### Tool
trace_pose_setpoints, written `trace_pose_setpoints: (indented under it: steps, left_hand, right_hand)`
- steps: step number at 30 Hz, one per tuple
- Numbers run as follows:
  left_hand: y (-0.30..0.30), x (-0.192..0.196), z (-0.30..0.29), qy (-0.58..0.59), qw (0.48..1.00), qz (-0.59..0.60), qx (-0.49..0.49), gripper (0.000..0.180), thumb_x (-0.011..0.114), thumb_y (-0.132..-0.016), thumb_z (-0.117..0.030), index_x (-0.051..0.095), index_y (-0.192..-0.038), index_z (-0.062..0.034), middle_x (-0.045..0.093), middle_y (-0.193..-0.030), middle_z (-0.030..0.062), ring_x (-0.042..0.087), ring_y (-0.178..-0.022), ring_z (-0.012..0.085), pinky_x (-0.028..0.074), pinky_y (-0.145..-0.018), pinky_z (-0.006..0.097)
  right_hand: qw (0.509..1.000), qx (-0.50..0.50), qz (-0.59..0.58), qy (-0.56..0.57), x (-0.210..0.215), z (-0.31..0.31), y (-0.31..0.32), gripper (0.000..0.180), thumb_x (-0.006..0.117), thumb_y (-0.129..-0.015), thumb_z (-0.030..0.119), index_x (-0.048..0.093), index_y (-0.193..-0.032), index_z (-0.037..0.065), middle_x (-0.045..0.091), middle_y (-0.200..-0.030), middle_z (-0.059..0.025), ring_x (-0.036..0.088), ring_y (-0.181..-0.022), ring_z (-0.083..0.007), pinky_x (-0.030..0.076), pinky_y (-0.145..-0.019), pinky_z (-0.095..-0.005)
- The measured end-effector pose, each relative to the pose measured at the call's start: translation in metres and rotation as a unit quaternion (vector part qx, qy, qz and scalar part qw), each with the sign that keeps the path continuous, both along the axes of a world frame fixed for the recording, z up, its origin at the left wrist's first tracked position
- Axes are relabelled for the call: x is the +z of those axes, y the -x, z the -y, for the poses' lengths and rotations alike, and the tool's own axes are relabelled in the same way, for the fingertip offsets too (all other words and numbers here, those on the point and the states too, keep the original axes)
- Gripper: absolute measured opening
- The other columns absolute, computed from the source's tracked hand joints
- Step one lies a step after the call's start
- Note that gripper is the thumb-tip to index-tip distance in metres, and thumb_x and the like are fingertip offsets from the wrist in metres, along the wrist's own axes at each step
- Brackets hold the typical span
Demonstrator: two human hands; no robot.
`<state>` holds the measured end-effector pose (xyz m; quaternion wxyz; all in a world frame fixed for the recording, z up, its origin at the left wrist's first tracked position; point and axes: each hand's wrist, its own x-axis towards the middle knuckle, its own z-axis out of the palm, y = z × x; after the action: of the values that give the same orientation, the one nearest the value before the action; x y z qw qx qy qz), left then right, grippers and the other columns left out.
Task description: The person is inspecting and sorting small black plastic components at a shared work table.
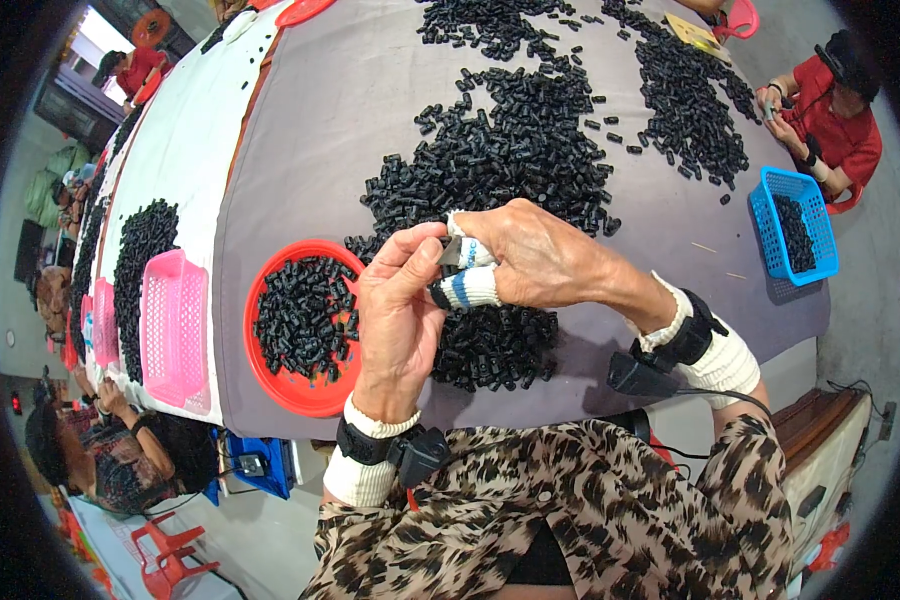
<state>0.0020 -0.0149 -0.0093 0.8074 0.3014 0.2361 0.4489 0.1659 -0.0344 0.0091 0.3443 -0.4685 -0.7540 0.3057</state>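
Observation:
My left hand (pixel 400 310) is raised over the near edge of the grey table, thumb and forefinger pinched together; what lies between them is mostly hidden. Meeting it from the right, my right hand (pixel 545 255) has bent fingers wrapped in white finger covers (pixel 473 287), one with a blue stripe. A small flat grey piece (pixel 449 250), like a blade, shows between the fingertips of my right hand and touches the left fingers. Behind and below both hands spread heaps of short black plastic cylinders (pixel 500 150). A round red tray (pixel 254 345) full of the same pieces sits beside my left hand.
A pink basket (pixel 174 320) stands on the white-covered table at left. At far right, a blue basket (pixel 770 235) holds black pieces near a co-worker (pixel 840 130) in red. Two thin sticks (pixel 705 247) lie on the grey cloth. Another person (pixel 120 440) works at lower left.

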Motion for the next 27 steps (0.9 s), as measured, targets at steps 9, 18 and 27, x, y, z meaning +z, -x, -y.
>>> trace_pose_setpoints:
  steps: [9,18,27]
  left_hand:
    - [0.004,-0.002,-0.001,0.045,0.994,0.097,-0.025,0.016,0.056,-0.085,-0.008,0.057,-0.1,-0.0004,0.061,-0.089,0.0079,0.059,-0.081,0.0163,0.049,-0.076,0.03]
    - [0.073,-0.019,-0.027,-0.056,0.976,-0.126,0.168,0.019,0.057,-0.085,-0.007,0.057,-0.102,0.0007,0.06,-0.089,0.0068,0.055,-0.075,0.0112,0.043,-0.067,0.023]
    - [0.076,-0.045,-0.025,-0.226,0.849,-0.463,0.118,0.015,0.061,-0.08,-0.006,0.064,-0.093,0.0004,0.06,-0.081,0.0007,0.053,-0.073,0.0072,0.043,-0.064,0.021]
  right_hand:
    - [0.994,-0.013,-0.072,0.085,0.015,0.005,0.001,0.031,0.073,-0.069,0.024,0.054,-0.08,0.002,0.051,-0.063,-0.0022,0.046,-0.059,-0.0098,0.039,-0.054,-0.0271]
    - [0.992,-0.087,-0.061,0.066,-0.009,0.006,-0.034,0.032,0.062,-0.077,0.033,0.055,-0.08,0.002,0.057,-0.064,-0.0113,0.056,-0.058,-0.0199,0.043,-0.056,-0.0333]
    - [0.981,-0.155,-0.03,0.116,-0.034,0.006,-0.053,0.019,0.052,-0.079,0.018,0.052,-0.079,-0.001,0.055,-0.064,-0.0124,0.052,-0.057,-0.024,0.041,-0.056,-0.0363]
